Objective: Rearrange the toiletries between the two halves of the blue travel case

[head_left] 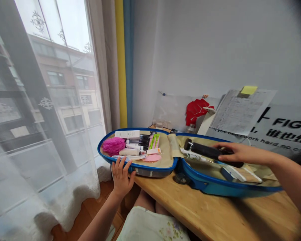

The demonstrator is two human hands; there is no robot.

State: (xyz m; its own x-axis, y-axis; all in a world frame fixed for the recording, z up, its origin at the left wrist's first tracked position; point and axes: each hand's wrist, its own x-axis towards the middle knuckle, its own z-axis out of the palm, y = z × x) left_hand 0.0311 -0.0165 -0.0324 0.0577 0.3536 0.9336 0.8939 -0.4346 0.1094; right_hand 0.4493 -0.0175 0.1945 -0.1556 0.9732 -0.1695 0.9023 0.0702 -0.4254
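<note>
A small blue suitcase [203,189] lies open, with a beige lining in both halves. My right hand [232,153] grips a long black object [203,149] over its right half; motion blur hides the exact kind. Beneath it are a white patterned tube [194,156] and a blue-and-beige box-like item [240,174]. Fingers spread, my left hand [122,175] rests on the near rim of the left half. That half holds a pink mesh bath puff [113,146], a white box [127,134], a green-and-pink pack [154,141], a pink flat item [152,158] and several tubes.
The suitcase lies on a wooden table [190,207], its left half reaching past the table edge. A suitcase wheel [182,178] faces me. Sheer curtains [72,160] hang at left. Behind stand papers [240,110] and a red item [196,112] by the wall.
</note>
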